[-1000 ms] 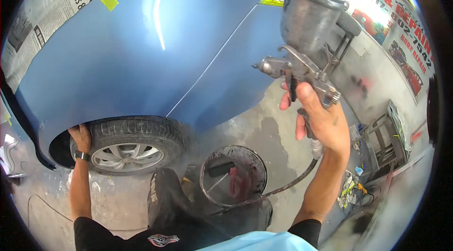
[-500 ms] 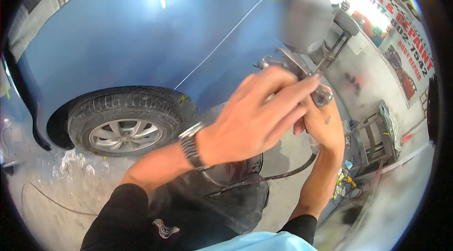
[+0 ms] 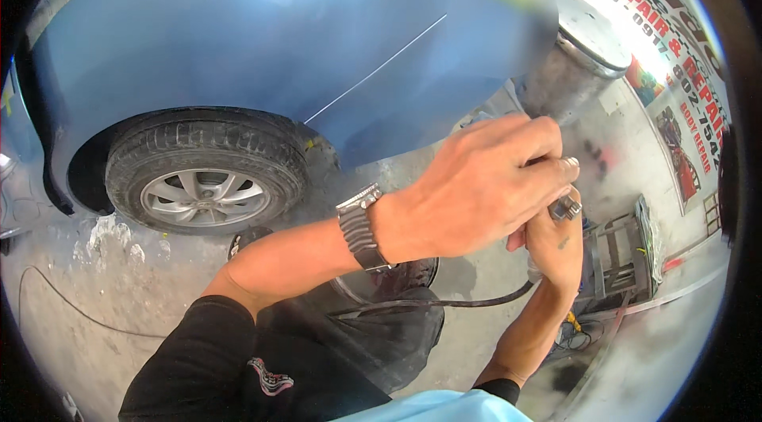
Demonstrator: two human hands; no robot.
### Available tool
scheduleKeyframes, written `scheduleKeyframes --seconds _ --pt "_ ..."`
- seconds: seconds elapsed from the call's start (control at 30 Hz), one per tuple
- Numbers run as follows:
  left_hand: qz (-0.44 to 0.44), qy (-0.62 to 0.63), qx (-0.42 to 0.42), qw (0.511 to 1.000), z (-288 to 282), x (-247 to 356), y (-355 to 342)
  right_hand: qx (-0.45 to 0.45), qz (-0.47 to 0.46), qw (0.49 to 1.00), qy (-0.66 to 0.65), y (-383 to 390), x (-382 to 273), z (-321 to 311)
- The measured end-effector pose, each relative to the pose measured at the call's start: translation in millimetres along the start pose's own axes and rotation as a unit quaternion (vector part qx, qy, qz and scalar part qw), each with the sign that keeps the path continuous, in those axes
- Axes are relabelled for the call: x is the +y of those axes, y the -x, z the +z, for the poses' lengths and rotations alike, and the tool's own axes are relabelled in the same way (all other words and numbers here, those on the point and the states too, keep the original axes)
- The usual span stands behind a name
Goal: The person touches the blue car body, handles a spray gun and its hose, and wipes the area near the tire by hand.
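My right hand (image 3: 556,243) is wrapped round the grip of a spray gun, whose metal rear knob (image 3: 565,206) sticks out beside the thumb. The gun's silver cup (image 3: 573,65) tilts up beyond my hands. Over the gun lies my left hand (image 3: 484,188), its fingers curled and pressed together on the gun; most of the gun's body is hidden beneath it. A dark hose (image 3: 468,301) runs from below my right hand. Ahead and to the left stands a blue car panel (image 3: 262,49), glossy, with a thin pale line along it.
A car wheel (image 3: 206,180) sits under the panel at left. Behind my right arm stands a grey metal frame (image 3: 623,251). A printed banner (image 3: 683,49) hangs on the right wall. A thin cable (image 3: 79,319) lies on the concrete floor.
The spray gun and both hands have shifted to the right. My left fingers, stretched out across the gun before, are now curled in closer on it.
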State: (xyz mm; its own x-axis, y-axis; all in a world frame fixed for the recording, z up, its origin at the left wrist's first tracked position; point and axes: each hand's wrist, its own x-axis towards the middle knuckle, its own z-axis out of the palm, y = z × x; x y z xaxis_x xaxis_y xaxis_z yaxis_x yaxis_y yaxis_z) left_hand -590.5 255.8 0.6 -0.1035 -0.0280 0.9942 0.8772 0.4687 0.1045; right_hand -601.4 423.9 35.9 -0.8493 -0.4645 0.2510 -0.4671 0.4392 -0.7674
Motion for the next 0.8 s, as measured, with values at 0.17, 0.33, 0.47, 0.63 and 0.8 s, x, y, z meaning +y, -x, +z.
scheduleKeyframes --seconds 0.17,0.33,0.47,0.63,0.8 --pt "-0.002 -0.013 0.009 1.0 -7.5 -7.8 6.4 -0.009 -0.044 0.998 -0.051 -11.0 12.7 9.4" --pt "-0.149 -0.046 -0.104 0.982 -59.5 33.2 91.0 -0.003 -0.05 0.988 -0.148 -9.3 -1.2 16.2" --pt "-0.385 -0.183 -0.319 0.847 -131.7 48.5 248.3 0.081 -0.047 0.99 -0.108 -9.1 -0.3 17.8" --pt "-0.547 -0.322 -0.397 0.663 -223.7 127.2 379.2 0.137 -0.045 0.981 -0.127 -13.9 0.4 6.8" --pt "-0.565 -0.348 -0.33 0.672 -223.1 149.4 397.6 0.091 -0.013 0.99 -0.105 -10.7 0.3 28.0"
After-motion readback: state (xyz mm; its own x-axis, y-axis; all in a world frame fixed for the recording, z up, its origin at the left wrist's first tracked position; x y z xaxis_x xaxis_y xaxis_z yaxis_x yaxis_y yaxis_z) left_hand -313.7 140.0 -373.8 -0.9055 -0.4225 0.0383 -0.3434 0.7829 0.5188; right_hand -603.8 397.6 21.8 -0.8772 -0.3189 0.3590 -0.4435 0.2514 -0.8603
